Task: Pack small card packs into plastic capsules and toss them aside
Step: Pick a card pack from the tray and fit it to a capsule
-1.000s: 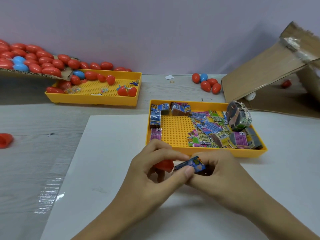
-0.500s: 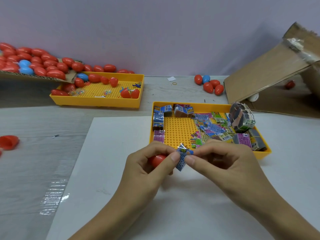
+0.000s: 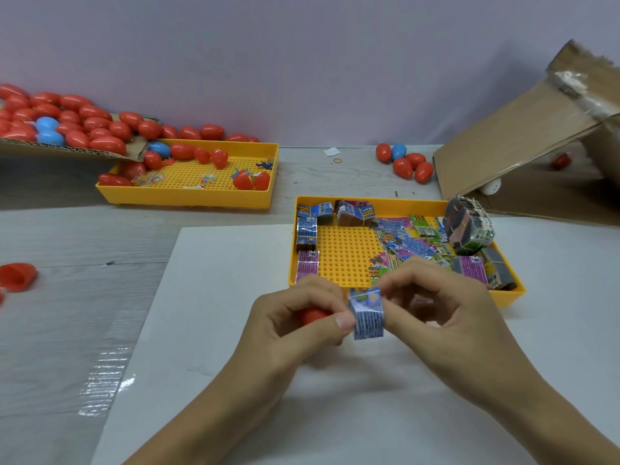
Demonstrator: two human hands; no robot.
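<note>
A small blue card pack (image 3: 366, 313) hangs upright between both hands, above the white sheet (image 3: 235, 347). My left hand (image 3: 295, 327) pinches its left edge with the thumb while its curled fingers hold a red capsule half (image 3: 312, 315), mostly hidden in the palm. My right hand (image 3: 446, 317) pinches the pack's top right corner with its fingertips. Just behind the hands, the yellow tray (image 3: 335, 256) holds several loose and bundled card packs.
A second yellow tray (image 3: 188, 196) at the back left holds red capsules and small toys. A cardboard flap (image 3: 67, 149) above it is heaped with red and blue capsules. More capsules (image 3: 404, 162) lie at the back. A cardboard box (image 3: 523, 139) stands right. A red half (image 3: 16, 276) lies far left.
The card pack has been turned from lying flat to hanging upright with its printed face toward me. Both hands stayed together in front of the tray, rising slightly.
</note>
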